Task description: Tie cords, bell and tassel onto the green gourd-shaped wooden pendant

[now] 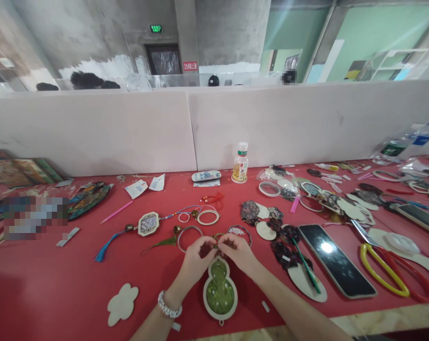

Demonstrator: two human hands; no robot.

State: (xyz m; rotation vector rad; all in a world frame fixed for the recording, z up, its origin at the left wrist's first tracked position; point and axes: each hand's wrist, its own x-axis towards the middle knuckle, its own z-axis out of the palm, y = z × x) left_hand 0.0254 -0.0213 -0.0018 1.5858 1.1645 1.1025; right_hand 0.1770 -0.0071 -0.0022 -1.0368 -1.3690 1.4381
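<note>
Two hands, thumbs and forefingers pinched: my left hand (199, 253) and right hand (238, 253) apparently grip a thin cord (218, 235) atop the gourd-shaped pendant (220, 294), above the red table (65, 284). Fastening seems in hand; the next move calls for fine fingertip control.

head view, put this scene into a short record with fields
Left hand: fingertips pinched at top of gourd piece
Right hand: same, beside the left
Pinched part: too small to tell
Gourd piece: green center, pale frame
Left side: tasselled pendant, pale cloud-shaped piece
Right side: phone, scissors
Farther back: white-capped bottle
Surface: red tabletop
</note>
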